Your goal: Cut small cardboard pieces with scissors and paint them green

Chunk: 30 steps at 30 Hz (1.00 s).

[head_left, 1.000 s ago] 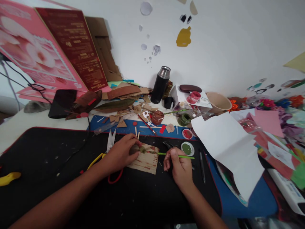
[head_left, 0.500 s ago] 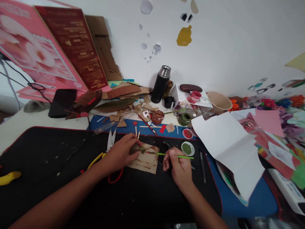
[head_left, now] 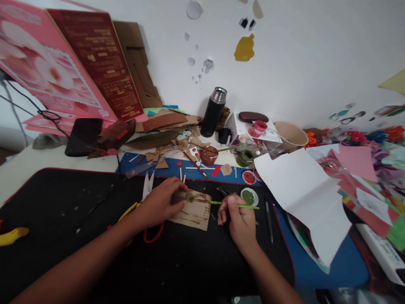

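Observation:
My right hand [head_left: 238, 220] is closed around a thin paintbrush [head_left: 249, 207] with a bright green handle. Its bristle end points left, close to a small rounded green piece [head_left: 190, 197]. My left hand [head_left: 163, 200] pinches that piece between thumb and fingers, which partly hide it. Whether the bristles touch it, I cannot tell. Beneath lies a square of corrugated cardboard [head_left: 193, 217] streaked with reddish-brown paint. Scissors [head_left: 147, 185] with yellow and red handles lie partly under my left forearm. A white lid of green paint [head_left: 249, 197] sits just beyond my right hand.
Jars of brown paint [head_left: 209, 156] and green paint [head_left: 245, 158] stand behind the black mat [head_left: 79, 245]. Further back is a black thermos [head_left: 213, 113], beside cardboard scraps [head_left: 166, 123]. White paper [head_left: 303, 185] overhangs a plate on the right. A black pen [head_left: 269, 221] lies nearby.
My right hand and the paintbrush have shifted slightly right. The green piece looks turned a little in my left hand, which otherwise stays in place.

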Tool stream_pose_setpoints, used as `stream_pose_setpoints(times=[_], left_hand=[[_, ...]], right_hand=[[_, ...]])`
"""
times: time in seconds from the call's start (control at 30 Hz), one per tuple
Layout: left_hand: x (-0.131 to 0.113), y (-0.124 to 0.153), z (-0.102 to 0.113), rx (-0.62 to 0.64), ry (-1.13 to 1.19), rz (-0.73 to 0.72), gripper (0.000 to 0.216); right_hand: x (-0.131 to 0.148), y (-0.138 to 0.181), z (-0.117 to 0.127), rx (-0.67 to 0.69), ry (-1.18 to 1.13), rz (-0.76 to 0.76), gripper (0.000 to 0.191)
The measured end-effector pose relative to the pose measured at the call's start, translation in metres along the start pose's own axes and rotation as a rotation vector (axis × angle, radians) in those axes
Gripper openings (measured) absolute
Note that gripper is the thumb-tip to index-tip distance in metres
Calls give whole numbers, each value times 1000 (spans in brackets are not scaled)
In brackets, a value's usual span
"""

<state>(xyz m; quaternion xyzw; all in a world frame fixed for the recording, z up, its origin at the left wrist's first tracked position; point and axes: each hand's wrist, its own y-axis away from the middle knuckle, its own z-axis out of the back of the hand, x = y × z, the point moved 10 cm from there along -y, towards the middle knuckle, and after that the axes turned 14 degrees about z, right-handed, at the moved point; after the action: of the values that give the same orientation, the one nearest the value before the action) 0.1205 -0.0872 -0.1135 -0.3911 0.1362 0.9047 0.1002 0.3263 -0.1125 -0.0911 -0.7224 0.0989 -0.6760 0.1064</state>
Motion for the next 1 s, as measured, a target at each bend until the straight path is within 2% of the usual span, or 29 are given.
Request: stream_pose_setpoints(times=[0.1, 0.2, 0.5, 0.8, 1.0], left_hand=[[-3, 2, -3, 33, -24, -19, 33], [-3, 1, -5, 12, -63, -20, 37], [0, -1, -8, -39, -92, -21, 28], [-1, -1, -8, -41, -102, -37, 21], [-2, -1, -6, -46, -75, -29, 20]], right_hand=[[-1, 1, -3, 12, -5, -3, 51], [-1, 1, -3, 9, -13, 0, 51], [2, 1, 5, -44, -13, -5, 51], [-4, 1, -5, 3, -15, -22, 51], [-1, -4, 4, -57, 10, -24, 51]])
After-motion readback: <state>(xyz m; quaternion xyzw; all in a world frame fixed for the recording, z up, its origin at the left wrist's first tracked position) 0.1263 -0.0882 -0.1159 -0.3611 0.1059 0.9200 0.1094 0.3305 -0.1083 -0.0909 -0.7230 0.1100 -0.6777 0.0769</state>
